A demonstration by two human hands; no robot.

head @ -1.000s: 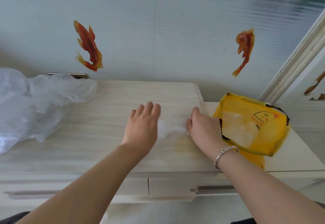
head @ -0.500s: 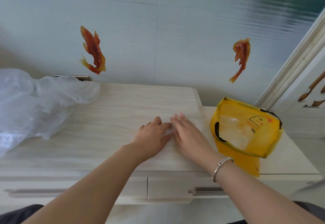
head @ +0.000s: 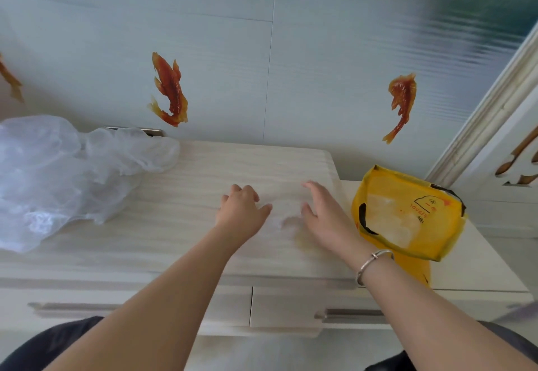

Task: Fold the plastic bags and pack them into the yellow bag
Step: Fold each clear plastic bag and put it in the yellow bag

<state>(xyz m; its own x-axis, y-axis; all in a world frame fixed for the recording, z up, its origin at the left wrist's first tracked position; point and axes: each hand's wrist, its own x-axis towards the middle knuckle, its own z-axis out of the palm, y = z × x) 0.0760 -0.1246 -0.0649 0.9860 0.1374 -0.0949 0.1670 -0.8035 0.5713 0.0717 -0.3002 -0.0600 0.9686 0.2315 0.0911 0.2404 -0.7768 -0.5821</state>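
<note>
Pile: loose clear plastic bags [head: 67, 175] heaped at far left, well apart from both hands.
Yellow bag [head: 407, 213]: right, mouth open, just beside right hand [head: 326, 213].
Folded bag [head: 286, 210]: pale, translucent, flat between the hands.
Left hand [head: 241, 210]: fingers loosely curled; whether they pinch it, cannot tell.
Right fingers: spread, relaxed.

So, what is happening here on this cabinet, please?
A person is working on a thin clear plastic bag on the cabinet top. The left hand and the right hand lie on it, fingers loosely spread. The yellow bag stands open at the right; a heap of unfolded plastic bags waits at the left.
</note>
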